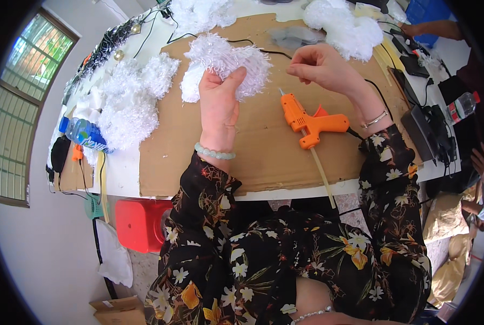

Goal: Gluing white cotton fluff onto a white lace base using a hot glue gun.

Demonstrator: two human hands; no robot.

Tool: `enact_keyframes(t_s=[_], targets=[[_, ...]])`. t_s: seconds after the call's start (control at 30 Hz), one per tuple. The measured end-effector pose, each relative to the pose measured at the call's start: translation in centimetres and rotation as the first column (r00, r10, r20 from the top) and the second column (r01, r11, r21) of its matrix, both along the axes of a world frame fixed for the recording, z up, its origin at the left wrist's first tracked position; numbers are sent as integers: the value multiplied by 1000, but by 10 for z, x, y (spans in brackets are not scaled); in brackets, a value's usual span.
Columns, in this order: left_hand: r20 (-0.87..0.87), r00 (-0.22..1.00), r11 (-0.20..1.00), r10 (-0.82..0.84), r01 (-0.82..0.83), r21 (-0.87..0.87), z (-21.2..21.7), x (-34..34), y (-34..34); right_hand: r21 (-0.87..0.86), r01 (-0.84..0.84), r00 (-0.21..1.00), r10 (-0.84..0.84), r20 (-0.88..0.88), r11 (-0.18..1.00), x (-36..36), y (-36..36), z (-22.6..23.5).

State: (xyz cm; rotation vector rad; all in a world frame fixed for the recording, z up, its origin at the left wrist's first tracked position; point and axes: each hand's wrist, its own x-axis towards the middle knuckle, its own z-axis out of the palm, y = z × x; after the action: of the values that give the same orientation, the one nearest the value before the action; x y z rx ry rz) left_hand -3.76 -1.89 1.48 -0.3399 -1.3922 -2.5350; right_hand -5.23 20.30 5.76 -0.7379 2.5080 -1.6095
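Observation:
My left hand [219, 97] is closed on a fluffy white tinsel piece [242, 62], its thumb pressed against the near side. To the right, my right hand [326, 70] hovers in the air with thumb and fingers pinched together. Whatever it holds, if anything, is too fine to make out. Just below that hand an orange hot glue gun [301, 119] lies on the brown cardboard sheet [198, 154], nozzle pointing away from me. A pale glue stick [322, 179] runs out of its back end toward the table's near edge.
White tinsel pieces [131, 103] are heaped at the left, with more tinsel [345, 30] at the back right. A blue-labelled bottle [85, 134] lies at the left edge. Black cables cross the far side. Another person's arm [434, 30] reaches in at the far right. A red stool [139, 225] stands below.

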Motion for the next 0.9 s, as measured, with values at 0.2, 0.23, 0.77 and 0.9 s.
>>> enact_keyframes(t_s=[0.2, 0.23, 0.77, 0.9], targets=[[4, 999, 999, 42, -42, -13, -9, -4, 4, 216, 158, 972, -113, -206, 964, -16, 28, -3], [15, 996, 997, 82, -83, 5, -8, -3, 3, 212, 152, 972, -107, -209, 965, -17, 32, -1], [60, 995, 997, -76, 77, -14, -15, 2, 5, -169, 284, 892, -325, -315, 944, -23, 40, 15], [79, 979, 971, -190, 199, -130, -7, 16, 16, -174, 42, 990, -65, -126, 984, -2, -3, 10]])
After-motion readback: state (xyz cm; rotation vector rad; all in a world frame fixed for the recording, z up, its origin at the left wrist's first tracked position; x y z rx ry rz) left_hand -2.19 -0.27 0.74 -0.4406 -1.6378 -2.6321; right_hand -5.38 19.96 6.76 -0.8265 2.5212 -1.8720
